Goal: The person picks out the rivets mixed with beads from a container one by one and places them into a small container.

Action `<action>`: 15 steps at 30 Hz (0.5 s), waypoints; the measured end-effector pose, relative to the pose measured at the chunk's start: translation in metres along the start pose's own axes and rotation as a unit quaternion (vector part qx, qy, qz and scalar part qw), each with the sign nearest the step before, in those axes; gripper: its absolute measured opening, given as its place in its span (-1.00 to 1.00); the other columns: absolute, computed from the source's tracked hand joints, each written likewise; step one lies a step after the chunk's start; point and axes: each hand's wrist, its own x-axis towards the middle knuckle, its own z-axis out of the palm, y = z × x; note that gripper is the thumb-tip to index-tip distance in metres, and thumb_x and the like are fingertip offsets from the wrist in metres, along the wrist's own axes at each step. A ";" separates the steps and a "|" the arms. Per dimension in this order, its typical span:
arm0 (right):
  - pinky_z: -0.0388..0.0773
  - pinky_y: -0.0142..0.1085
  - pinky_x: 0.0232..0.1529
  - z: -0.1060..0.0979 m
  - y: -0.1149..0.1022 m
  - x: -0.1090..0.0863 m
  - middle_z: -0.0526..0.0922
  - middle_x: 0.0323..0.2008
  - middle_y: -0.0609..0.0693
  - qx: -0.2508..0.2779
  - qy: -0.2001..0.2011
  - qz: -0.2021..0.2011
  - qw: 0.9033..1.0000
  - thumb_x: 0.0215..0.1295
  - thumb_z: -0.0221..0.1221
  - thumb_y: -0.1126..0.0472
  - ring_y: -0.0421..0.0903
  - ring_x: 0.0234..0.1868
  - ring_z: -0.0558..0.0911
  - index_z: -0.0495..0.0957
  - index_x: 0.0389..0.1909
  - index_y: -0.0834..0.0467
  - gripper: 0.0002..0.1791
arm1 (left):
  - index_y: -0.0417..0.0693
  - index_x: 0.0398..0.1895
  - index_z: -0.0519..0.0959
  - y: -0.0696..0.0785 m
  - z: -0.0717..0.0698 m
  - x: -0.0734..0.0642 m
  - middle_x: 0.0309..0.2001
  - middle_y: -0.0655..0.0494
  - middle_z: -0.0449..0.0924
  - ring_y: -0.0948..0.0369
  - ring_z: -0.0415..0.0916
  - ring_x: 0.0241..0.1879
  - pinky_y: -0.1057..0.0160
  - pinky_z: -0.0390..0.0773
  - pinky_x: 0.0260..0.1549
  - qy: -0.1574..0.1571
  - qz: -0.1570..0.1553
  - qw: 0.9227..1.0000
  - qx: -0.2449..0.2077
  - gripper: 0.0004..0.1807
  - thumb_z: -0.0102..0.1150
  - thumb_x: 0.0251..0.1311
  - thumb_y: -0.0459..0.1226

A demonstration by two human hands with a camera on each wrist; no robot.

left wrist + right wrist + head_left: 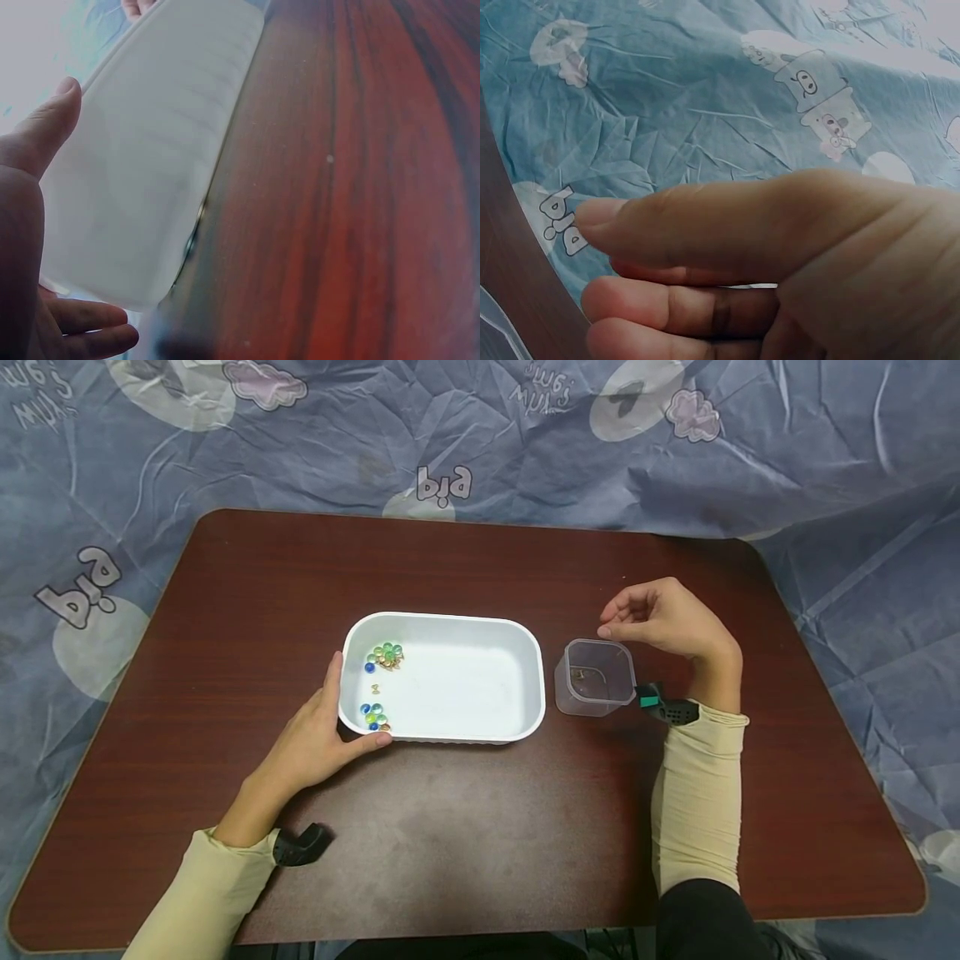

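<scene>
My left hand point(311, 743) holds the left end of a white tray point(480, 681), thumb along the near rim and fingers against the left side. The left wrist view shows the thumb point(52, 124) on the tray's long outer wall point(142, 150). Inside the tray, green beads point(387, 649) lie with small gold pieces and a blue bead point(370, 667). Nearer me sits a second cluster of blue and greenish beads point(372, 717). My right hand point(667, 618) hovers over the far edge of a clear plastic container point(596, 702), fingers loosely bent, nothing visible between thumb and fingers.
The container holds a small gold piece point(577, 674) and stands just right of the tray. Both rest on a dark brown wooden table point(465, 827). A blue patterned sheet point(525, 468) surrounds the table's far side and edges.
</scene>
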 end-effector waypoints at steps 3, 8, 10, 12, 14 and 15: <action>0.50 -0.38 -0.42 0.001 0.000 0.002 0.70 -0.45 0.00 -0.006 0.001 0.001 1.000 0.15 0.42 0.27 -0.11 -0.44 0.64 0.69 -0.30 0.25 -0.85 | -0.16 0.58 -0.37 0.000 -0.001 0.000 0.38 -0.38 0.20 -0.21 0.27 0.30 -0.22 0.28 0.18 -0.001 -0.002 1.000 -0.001 0.36 0.40 0.06 0.17; 0.52 -0.39 -0.39 0.003 -0.001 0.004 0.70 -0.44 0.01 -0.006 -0.001 -0.003 1.000 0.16 0.41 0.27 -0.13 -0.43 0.65 0.69 -0.29 0.25 -0.85 | -0.15 0.58 -0.38 0.001 -0.002 -0.001 0.40 -0.36 0.18 -0.19 0.25 0.32 -0.22 0.27 0.18 -0.004 -0.004 1.000 -0.004 0.36 0.39 0.06 0.18; 0.51 -0.39 -0.40 0.005 -0.002 0.006 0.70 -0.45 0.00 -0.005 -0.003 -0.005 1.000 0.16 0.41 0.27 -0.14 -0.45 0.64 0.69 -0.29 0.25 -0.85 | -0.15 0.58 -0.38 0.002 -0.002 -0.001 0.41 -0.35 0.17 -0.19 0.24 0.32 -0.22 0.27 0.18 -0.005 -0.005 1.000 -0.005 0.36 0.39 0.06 0.19; 0.50 -0.39 -0.41 0.006 -0.005 0.007 0.70 -0.46 -0.01 -0.005 -0.005 -0.007 1.000 0.15 0.42 0.27 -0.14 -0.45 0.63 0.70 -0.29 0.24 -0.84 | -0.14 0.58 -0.37 0.002 -0.002 -0.001 0.41 -0.35 0.17 -0.19 0.25 0.32 -0.22 0.28 0.18 -0.005 -0.006 1.000 -0.005 0.36 0.39 0.06 0.19; 0.48 -0.39 -0.42 0.008 -0.007 0.009 0.69 -0.47 -0.02 -0.007 -0.005 -0.008 1.000 0.13 0.43 0.27 -0.15 -0.46 0.60 0.70 -0.29 0.23 -0.84 | -0.14 0.58 -0.37 0.002 -0.002 0.000 0.42 -0.34 0.16 -0.19 0.25 0.32 -0.22 0.28 0.17 -0.006 -0.007 1.000 -0.006 0.36 0.39 0.06 0.19; 0.47 -0.40 -0.42 0.009 -0.008 0.010 0.68 -0.48 -0.02 -0.006 -0.006 -0.008 1.000 0.13 0.44 0.27 -0.16 -0.47 0.59 0.70 -0.29 0.23 -0.83 | -0.14 0.58 -0.37 0.002 -0.002 0.000 0.42 -0.35 0.16 -0.19 0.25 0.32 -0.22 0.28 0.17 -0.006 -0.008 1.000 -0.006 0.36 0.39 0.06 0.19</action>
